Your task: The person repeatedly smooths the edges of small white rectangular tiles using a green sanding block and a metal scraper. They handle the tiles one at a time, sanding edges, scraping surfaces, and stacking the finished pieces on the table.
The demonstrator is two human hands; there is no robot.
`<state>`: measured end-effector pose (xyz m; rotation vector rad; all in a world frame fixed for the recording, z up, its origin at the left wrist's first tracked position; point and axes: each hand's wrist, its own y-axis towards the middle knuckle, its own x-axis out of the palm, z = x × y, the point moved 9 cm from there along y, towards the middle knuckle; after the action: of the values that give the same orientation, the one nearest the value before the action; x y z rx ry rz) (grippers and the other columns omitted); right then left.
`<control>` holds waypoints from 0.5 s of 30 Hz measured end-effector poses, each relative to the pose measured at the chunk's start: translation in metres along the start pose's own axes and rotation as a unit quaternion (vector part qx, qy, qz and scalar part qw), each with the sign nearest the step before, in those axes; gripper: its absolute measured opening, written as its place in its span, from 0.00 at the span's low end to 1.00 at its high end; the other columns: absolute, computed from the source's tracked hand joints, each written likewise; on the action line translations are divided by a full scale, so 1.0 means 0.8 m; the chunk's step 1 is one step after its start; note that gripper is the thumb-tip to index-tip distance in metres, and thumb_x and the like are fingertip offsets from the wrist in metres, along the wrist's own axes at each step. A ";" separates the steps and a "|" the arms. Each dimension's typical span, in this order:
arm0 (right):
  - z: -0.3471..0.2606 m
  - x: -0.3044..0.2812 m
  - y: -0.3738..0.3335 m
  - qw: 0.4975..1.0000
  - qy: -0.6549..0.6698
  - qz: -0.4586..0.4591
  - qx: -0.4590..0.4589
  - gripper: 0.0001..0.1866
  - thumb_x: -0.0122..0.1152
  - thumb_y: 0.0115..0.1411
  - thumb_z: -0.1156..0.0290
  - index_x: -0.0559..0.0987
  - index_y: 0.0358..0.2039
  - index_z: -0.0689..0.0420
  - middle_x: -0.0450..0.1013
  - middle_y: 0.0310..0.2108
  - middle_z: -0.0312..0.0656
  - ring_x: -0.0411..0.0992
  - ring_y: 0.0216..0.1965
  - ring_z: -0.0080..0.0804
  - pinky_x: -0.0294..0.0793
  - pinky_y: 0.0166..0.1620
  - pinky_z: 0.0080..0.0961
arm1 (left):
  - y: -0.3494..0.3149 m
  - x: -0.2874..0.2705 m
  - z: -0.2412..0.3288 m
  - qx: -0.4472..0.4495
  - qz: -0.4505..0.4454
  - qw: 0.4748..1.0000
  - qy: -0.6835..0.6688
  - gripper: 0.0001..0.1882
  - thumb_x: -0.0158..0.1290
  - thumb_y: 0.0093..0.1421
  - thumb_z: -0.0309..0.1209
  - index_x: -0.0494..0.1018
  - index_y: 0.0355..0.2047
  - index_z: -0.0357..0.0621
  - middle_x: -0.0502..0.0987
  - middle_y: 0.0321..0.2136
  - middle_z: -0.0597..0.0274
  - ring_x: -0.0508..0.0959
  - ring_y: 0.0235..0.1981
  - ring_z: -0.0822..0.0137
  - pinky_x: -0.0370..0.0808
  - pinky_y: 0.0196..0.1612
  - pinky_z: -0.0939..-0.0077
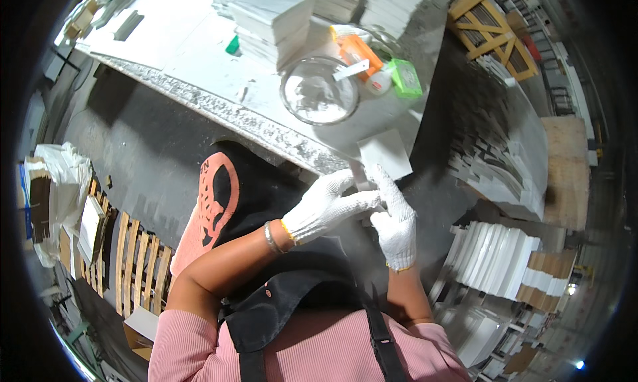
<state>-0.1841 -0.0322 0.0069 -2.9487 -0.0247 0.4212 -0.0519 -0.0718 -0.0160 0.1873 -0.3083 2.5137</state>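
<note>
Both my hands wear white knit gloves and meet in front of my body, near the table corner. My left hand (325, 208) has its fingers bent toward the right hand, with the thumb held apart above them. A narrow greyish piece (360, 178) shows blurred between the hands; its kind is unclear. My right hand (397, 228) stretches its index finger onto the lower edge of a square white tile (387, 152), the other fingers curled. Whatever they grip is hidden. Beyond stands a round bowl (290, 104) with white material inside; a flat white-bladed tool (351, 70) rests over its rim.
On the white-topped table (199, 66) are stacked slabs (269, 23), an orange object (362, 53), a green box (405, 78) and a small green piece (232, 45). Wooden pallets (143, 262) lie left; stacked white pieces (493, 259) and a wooden crate (493, 33) stand right.
</note>
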 end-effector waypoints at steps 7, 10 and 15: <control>-0.011 0.024 0.007 1.000 -0.014 -0.020 0.018 0.29 0.61 0.63 0.81 0.72 0.66 0.59 0.81 0.33 0.41 0.77 0.30 0.20 0.81 0.35 0.20 | -0.027 -0.087 -0.051 -0.028 0.152 0.969 -0.190 0.11 0.57 0.67 0.29 0.79 0.44 0.33 0.84 0.37 0.61 0.80 0.40 0.72 0.75 0.48 0.78; -0.034 0.013 0.040 1.000 -0.003 0.019 -0.003 0.26 0.59 0.64 0.79 0.74 0.64 0.60 0.81 0.37 0.42 0.76 0.32 0.19 0.79 0.34 0.20 | -0.042 -0.124 -0.065 -0.003 0.206 0.959 -0.195 0.12 0.56 0.67 0.32 0.82 0.40 0.34 0.81 0.34 0.66 0.76 0.35 0.75 0.72 0.43 0.81; -0.035 0.041 0.148 0.978 -0.186 -0.037 -0.082 0.21 0.59 0.65 0.74 0.78 0.60 0.55 0.82 0.37 0.44 0.79 0.31 0.24 0.79 0.38 0.22 | -0.052 -0.098 -0.067 -0.066 0.120 0.988 -0.078 0.16 0.59 0.66 0.37 0.81 0.42 0.32 0.83 0.36 0.62 0.77 0.34 0.76 0.75 0.40 0.80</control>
<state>-0.1453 -0.1523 0.0052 -2.9669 -0.2245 0.9959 0.0328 -0.0673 -0.0758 0.3119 -0.5908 2.7082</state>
